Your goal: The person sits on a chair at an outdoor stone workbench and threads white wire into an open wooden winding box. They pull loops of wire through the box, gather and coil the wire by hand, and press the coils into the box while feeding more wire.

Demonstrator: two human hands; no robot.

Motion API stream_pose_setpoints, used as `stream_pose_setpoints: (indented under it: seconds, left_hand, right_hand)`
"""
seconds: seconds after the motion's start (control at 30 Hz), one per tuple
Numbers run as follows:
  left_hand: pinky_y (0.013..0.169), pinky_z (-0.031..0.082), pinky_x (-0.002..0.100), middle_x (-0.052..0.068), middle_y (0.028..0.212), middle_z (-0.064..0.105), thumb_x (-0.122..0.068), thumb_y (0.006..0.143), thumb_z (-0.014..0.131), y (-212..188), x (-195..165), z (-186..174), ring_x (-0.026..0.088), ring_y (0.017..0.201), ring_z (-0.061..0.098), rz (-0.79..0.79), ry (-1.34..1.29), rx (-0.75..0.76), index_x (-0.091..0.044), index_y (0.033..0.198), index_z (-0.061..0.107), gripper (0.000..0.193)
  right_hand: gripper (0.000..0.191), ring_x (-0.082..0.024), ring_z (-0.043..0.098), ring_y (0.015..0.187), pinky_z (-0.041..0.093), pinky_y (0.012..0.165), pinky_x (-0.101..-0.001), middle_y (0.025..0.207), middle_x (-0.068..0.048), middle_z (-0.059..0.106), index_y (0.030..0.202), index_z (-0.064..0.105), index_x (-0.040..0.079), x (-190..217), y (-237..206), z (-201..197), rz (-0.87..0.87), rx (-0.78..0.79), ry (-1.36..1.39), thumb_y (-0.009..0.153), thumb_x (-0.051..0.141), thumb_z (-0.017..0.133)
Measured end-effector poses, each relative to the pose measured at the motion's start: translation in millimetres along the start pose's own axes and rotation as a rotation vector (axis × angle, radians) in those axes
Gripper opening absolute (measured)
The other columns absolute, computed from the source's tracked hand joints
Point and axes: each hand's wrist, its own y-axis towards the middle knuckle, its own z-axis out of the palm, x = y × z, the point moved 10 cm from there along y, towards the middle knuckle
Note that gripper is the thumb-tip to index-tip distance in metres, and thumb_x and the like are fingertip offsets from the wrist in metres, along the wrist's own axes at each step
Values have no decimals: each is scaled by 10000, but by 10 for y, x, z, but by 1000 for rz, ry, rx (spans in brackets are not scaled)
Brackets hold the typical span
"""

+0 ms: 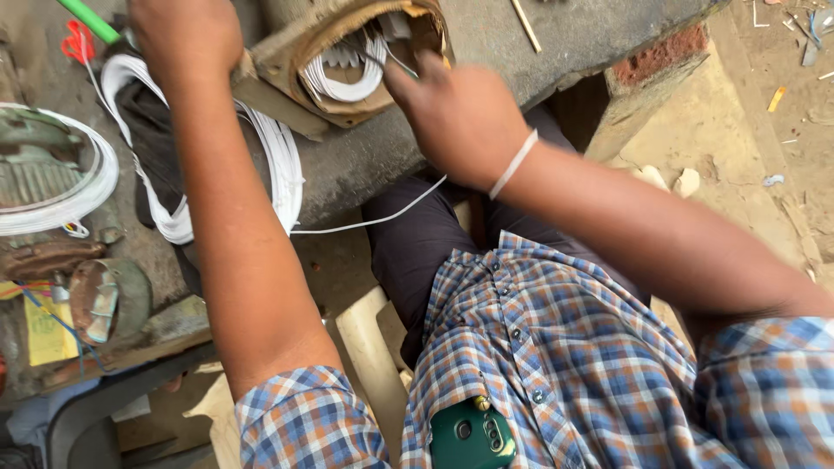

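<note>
**Two hands at a motor housing**

Two hands are recorded. The left hand is clenched on the rim of the motor housing. The right hand is pinched on white wire inside the housing, on the grey slab.

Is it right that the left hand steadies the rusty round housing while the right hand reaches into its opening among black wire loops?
Not quite. In the head view the wire loops inside the rusty round housing are white, not black. The left hand does steady the housing, and the right hand reaches into its opening.
</note>
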Motion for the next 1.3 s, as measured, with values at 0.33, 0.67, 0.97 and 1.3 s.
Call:
stream_pose_setpoints:
  seconds: [0.33, 0.67, 0.97, 1.3]
  left_hand:
    - [786, 517, 573, 319, 980, 683, -105, 916, 612, 38, -18, 4, 526, 910, 640, -45, -1, 68, 48, 974, 681, 177]
    - [856, 483, 553, 289, 1063, 673, -110, 1008, 604, 9, -289, -255, 497, 983, 623, 66, -71, 5, 49, 1032, 685, 180]
    - [848, 492, 560, 290, 1068, 670, -108, 1022, 589, -39, -243, -248, 499, 980, 625, 95, -94, -16, 57, 1040, 673, 186]
    - [1165, 369, 592, 327, 1479, 433, -173, 1093, 652, -655, -1042, -1195, 540, 1371, 444, 196, -129, -275, -21, 1423, 559, 375]
  right_hand:
    - [102, -369, 681, 698, 537, 575, -491, 818, -167, 665, 1037, 678, 99, -74, 258, 118, 9, 6, -24, 955, 151, 648]
    - [260, -399, 655, 646, 514, 560, -500, 860, -171, 686, 1248, 694, 152, -326, -332, 302, 282, -127, 184, 1018, 271, 673]
    - [250, -379, 650, 616, 509, 528, -473, 860, -162, 685, 1242, 705, 138, -287, -350, 152, 255, -103, 187, 1026, 263, 683]
    - [294, -316, 735, 884, 571, 768, -389, 1032, -182, 752, 1229, 724, 76, -441, -955, -314, 223, 43, 469, 941, 138, 722]
